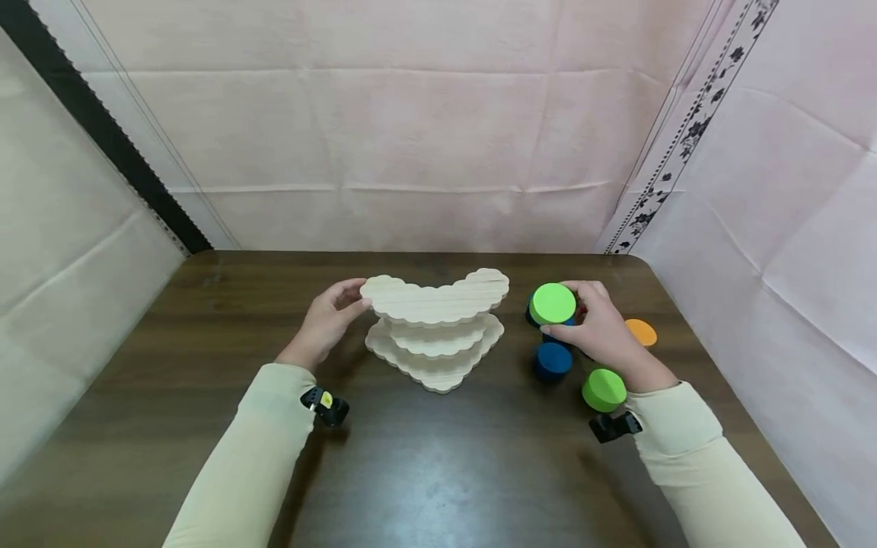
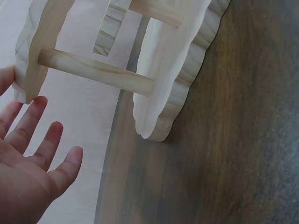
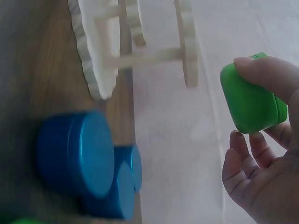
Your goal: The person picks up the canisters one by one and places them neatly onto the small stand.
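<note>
A pale wooden tiered stand [image 1: 438, 302] with scalloped, curved shelves is in the middle of the table. At its upper left end, my left hand [image 1: 325, 323] pinches the top shelf between thumb and fingers; the left wrist view shows dowels [image 2: 96, 71] joining the shelves. To the right of the stand, my right hand [image 1: 603, 331] grips a small lidded green tin [image 3: 250, 95], raised off the table. Below and beside that hand stand several blue tins [image 1: 552, 361], some partly hidden behind the green one.
Another green tin [image 1: 604, 390] stands near my right wrist. An orange lid-like round [image 1: 642, 332] lies beyond the right forearm, partly covered. Something red [image 1: 581, 310] shows beside the right fingers. White cloth [image 1: 425, 137] hangs behind the brown table [image 1: 438, 457] and at both sides.
</note>
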`<state>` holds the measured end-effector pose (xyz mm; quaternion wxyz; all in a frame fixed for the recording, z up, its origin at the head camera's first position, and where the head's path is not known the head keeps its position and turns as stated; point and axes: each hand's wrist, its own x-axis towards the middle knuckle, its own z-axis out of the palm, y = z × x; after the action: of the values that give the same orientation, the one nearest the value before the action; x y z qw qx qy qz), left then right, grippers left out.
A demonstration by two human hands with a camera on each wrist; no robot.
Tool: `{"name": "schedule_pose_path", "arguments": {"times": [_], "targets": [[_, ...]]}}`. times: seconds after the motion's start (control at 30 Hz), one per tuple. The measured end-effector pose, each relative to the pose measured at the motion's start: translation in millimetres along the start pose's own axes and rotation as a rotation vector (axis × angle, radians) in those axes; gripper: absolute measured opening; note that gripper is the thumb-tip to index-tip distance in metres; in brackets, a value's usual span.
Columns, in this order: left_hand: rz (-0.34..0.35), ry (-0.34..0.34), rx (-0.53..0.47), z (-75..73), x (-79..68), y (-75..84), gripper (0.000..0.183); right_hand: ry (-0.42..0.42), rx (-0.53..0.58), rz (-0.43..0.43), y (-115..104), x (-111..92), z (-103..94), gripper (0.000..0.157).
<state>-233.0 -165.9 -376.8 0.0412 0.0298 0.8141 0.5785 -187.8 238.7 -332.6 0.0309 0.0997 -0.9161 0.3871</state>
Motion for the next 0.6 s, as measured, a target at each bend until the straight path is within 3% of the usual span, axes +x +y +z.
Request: {"name": "schedule_pose_path", "arguments": {"times": [0.33, 0.6], "targets": [[0.001, 0.01, -0.017, 3.2, -0.7, 2.7, 0.051, -0.04, 0.058, -0.036, -33, 18, 23.3, 0.066], [0.009, 0.02, -0.042, 3.1, -1.0, 2.6, 0.05, -0.07, 0.101, -0.123, -58, 30, 51.8, 0.067]]}}
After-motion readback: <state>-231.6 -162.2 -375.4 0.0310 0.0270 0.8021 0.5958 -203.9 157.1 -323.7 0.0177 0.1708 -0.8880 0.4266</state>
